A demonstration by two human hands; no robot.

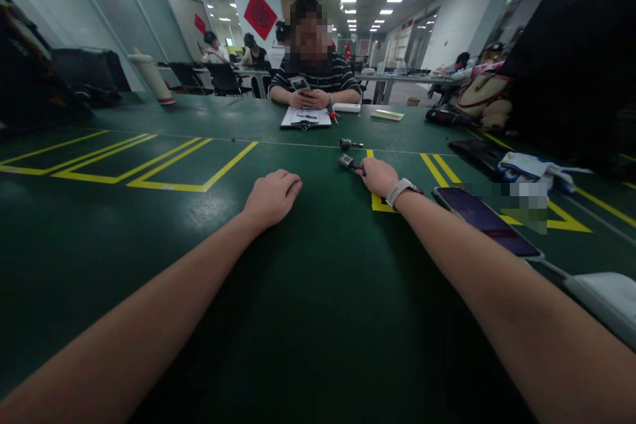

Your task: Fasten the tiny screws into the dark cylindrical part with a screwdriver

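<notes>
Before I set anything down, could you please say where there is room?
Bare table lies between the left hand and right hand, and left of the left hand, nearer than the yellow tape. Right of the right hand, a phone and cloth crowd it.

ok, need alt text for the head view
The right hand holds a small metal-headed tool at a green table, with a similar second tool just beyond. The left hand, loosely curled, rests on the table. Across it, a person in a striped top holds a phone above a clipboard.
</notes>
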